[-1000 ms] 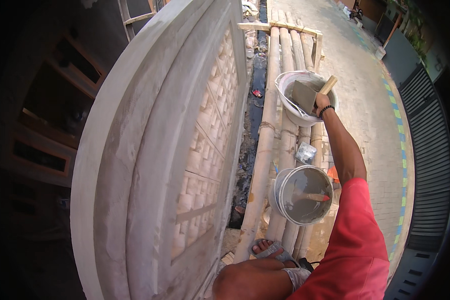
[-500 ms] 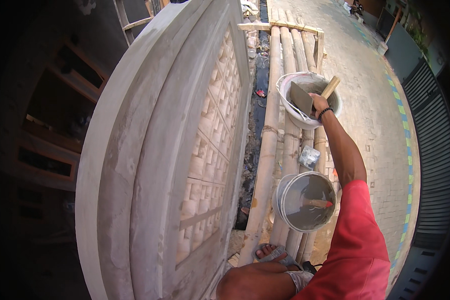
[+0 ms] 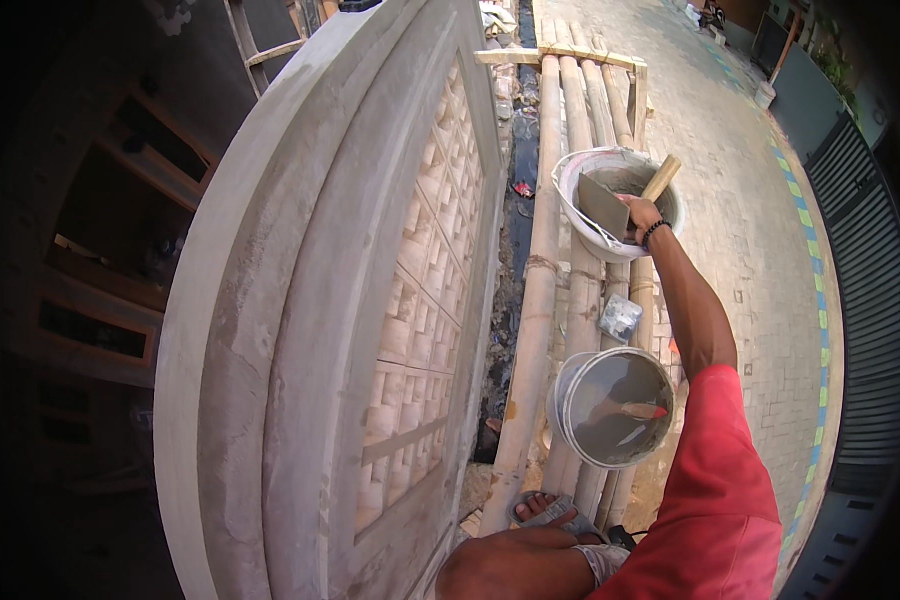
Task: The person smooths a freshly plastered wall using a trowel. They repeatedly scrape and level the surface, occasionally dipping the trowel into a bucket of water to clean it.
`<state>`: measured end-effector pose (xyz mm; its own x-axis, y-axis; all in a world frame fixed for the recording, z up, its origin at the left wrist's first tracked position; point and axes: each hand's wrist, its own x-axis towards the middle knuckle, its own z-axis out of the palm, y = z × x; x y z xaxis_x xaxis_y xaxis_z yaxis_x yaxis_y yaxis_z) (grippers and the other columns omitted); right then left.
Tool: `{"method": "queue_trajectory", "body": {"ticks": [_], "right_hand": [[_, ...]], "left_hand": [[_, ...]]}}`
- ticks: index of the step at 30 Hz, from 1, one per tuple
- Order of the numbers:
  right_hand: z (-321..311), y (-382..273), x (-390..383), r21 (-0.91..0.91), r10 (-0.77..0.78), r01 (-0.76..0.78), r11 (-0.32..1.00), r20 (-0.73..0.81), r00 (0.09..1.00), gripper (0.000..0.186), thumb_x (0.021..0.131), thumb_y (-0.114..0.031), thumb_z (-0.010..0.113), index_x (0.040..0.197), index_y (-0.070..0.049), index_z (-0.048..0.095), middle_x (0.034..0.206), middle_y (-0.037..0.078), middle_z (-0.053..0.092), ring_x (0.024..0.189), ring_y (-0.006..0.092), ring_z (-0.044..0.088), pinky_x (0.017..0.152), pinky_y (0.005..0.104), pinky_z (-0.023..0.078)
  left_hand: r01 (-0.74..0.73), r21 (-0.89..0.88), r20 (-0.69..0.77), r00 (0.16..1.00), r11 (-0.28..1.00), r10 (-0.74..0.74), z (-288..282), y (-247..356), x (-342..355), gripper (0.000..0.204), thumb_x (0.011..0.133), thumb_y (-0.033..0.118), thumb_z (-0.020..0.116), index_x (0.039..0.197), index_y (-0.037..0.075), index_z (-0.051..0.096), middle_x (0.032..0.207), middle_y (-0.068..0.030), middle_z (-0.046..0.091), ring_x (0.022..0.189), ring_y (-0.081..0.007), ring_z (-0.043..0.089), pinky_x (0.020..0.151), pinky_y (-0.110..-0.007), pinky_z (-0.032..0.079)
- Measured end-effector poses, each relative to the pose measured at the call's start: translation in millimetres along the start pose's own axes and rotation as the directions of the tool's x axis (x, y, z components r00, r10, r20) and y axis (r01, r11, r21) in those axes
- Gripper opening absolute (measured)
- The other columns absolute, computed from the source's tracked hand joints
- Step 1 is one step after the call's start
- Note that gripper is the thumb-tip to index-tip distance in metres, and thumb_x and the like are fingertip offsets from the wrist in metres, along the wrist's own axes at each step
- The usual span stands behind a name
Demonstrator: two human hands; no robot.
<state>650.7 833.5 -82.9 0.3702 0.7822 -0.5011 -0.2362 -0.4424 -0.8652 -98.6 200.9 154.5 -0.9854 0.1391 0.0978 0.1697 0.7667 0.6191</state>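
— Head view: where is the right hand [image 3: 642, 215]?
— Stretched out over the far bucket [image 3: 570, 205], fingers clamped round the wooden handle of a trowel [image 3: 604, 207], whose flat grey blade sits inside the bucket's rim.
— And the left hand?
— Out of sight, so I cannot tell.
— What lies nearer?
— A second bucket [image 3: 615, 407] of grey mix stands on the bamboo poles [image 3: 542, 300], beside the plastered wall [image 3: 300, 330].

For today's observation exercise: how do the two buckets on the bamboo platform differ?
The far bucket is white and holds grey mortar, with the right hand dipping a trowel into it. The near bucket is metallic-looking, holds murky water with tools lying in it, and is untouched. Both are round, open and upright.
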Motion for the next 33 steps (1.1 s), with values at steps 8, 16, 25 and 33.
{"method": "queue_trajectory", "body": {"ticks": [8, 16, 25, 33], "right_hand": [[-24.3, -7.0, 1.5, -0.018, -0.039, 0.04, 0.999, 0.062, 0.997, 0.02, 0.096, -0.021, 0.056, 0.105, -0.009, 0.07, 0.098, 0.006, 0.07, 0.084, 0.0193, 0.068, 0.066, 0.0386, 0.056], [-52.7, -58.1, -58.2, 0.362, -0.154, 0.02, 0.932, 0.345, 0.926, 0.036, 0.1, -0.022, 0.053, 0.126, 0.001, 0.057, 0.115, 0.015, 0.067, 0.098, 0.0238, 0.069, 0.084, 0.039, 0.059], [76.4, -45.4, -246.3, 0.382, -0.314, -0.04, 0.923, 0.811, 0.493, 0.05, 0.097, -0.027, 0.056, 0.14, -0.004, 0.045, 0.133, 0.012, 0.057, 0.113, 0.0252, 0.061, 0.097, 0.0406, 0.052], [227.4, -58.0, -535.7, 0.068, 0.009, 0.487, 0.871, 0.988, -0.154, 0.075, 0.078, -0.036, 0.081, 0.133, 0.002, 0.047, 0.115, 0.01, 0.061, 0.096, 0.0156, 0.062, 0.081, 0.0275, 0.051]], "left_hand": [[0.019, -0.029, -0.002, 1.0, 0.999, -0.019, -3.1, -5.1, -1.0, 0.086, 0.084, 0.015, 0.052, 0.153, 0.005, 0.003, 0.136, -0.022, 0.046, 0.096, -0.0275, 0.055, 0.087, -0.038, 0.044], [0.068, -0.09, -0.051, 0.996, 0.994, -0.072, -22.3, -18.7, -18.5, 0.092, 0.082, 0.015, 0.052, 0.155, 0.006, -0.003, 0.137, -0.0215, 0.045, 0.092, -0.0257, 0.057, 0.084, -0.036, 0.046], [0.13, -0.355, -0.186, 0.961, 0.926, -0.206, -128.4, -103.2, -63.7, 0.101, 0.078, 0.015, 0.055, 0.157, 0.006, -0.008, 0.127, -0.0184, 0.049, 0.088, -0.0227, 0.057, 0.081, -0.034, 0.049], [0.009, -0.316, 0.145, 0.989, 0.949, 0.039, -142.8, -82.9, -70.4, 0.108, 0.082, 0.007, 0.063, 0.153, 0.004, -0.019, 0.156, -0.0254, -0.002, 0.097, -0.022, 0.058, 0.085, -0.033, 0.05]]}}
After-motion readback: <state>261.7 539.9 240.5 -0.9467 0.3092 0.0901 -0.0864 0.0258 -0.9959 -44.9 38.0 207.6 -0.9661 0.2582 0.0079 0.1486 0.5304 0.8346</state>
